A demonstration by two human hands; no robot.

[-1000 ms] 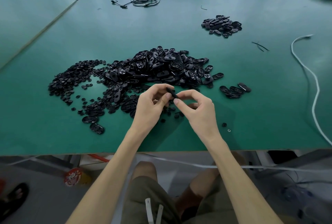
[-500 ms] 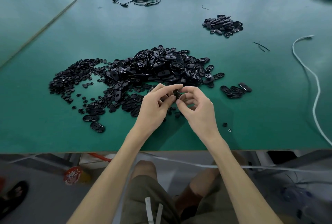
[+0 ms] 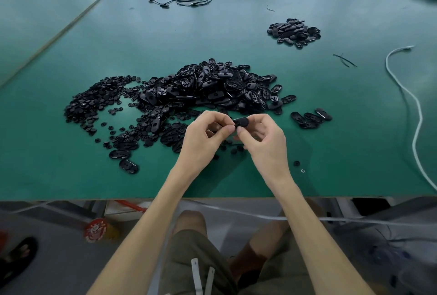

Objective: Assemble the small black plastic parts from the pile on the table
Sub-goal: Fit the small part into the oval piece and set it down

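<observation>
While our left grip and right grip both pinch the part, we judge it light, stiff and slippery, best held by its rims.

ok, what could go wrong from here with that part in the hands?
1. The black part is pinched only at the fingertips of the left hand and right hand. If the grip slips while pressing, it could drop among the lookalikes of the pile and be hard to find.
2. A small piece lies loose near the front edge of the table, close to the right wrist. A sweep of the arm could knock it off.
</observation>
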